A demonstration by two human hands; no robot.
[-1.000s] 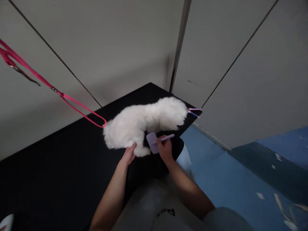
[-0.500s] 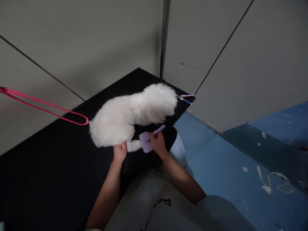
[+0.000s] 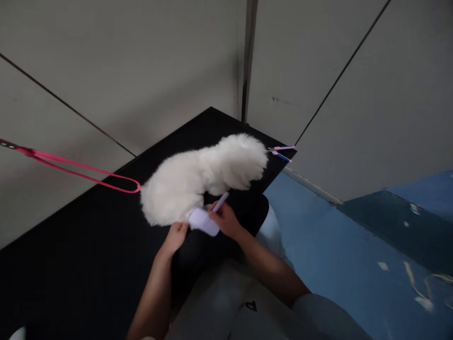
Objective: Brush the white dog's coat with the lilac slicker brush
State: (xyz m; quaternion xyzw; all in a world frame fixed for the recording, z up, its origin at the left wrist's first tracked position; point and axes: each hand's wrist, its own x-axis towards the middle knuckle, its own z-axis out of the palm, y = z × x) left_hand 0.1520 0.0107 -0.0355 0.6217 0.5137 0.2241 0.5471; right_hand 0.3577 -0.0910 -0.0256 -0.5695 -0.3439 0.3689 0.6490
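Note:
A fluffy white dog (image 3: 177, 179) lies stretched over the black table (image 3: 88, 236). My left hand (image 3: 177, 234) is closed at the dog's lower edge, its fingers pinching a leg near the body. In my right hand (image 3: 226, 221) is a lilac slicker brush (image 3: 204, 222), gripped near where handle meets head. The back of the brush head faces up, and its bristle side is turned down onto the leg, which it mostly covers. The brush's left edge sits close beside my left fingers.
A pink loop leash (image 3: 88, 172) hangs by the dog's left end. Pliers-like clippers (image 3: 283, 152) with pink and blue handles lie at the table's far right corner. Grey walls (image 3: 170, 61) rise behind. Scraps and a pale cord (image 3: 410, 276) lie on the blue floor (image 3: 311, 236).
My right hand has swept the brush left along the leg, up to my left hand, and tilted it. My left hand keeps its hold. The whole view has shifted slightly.

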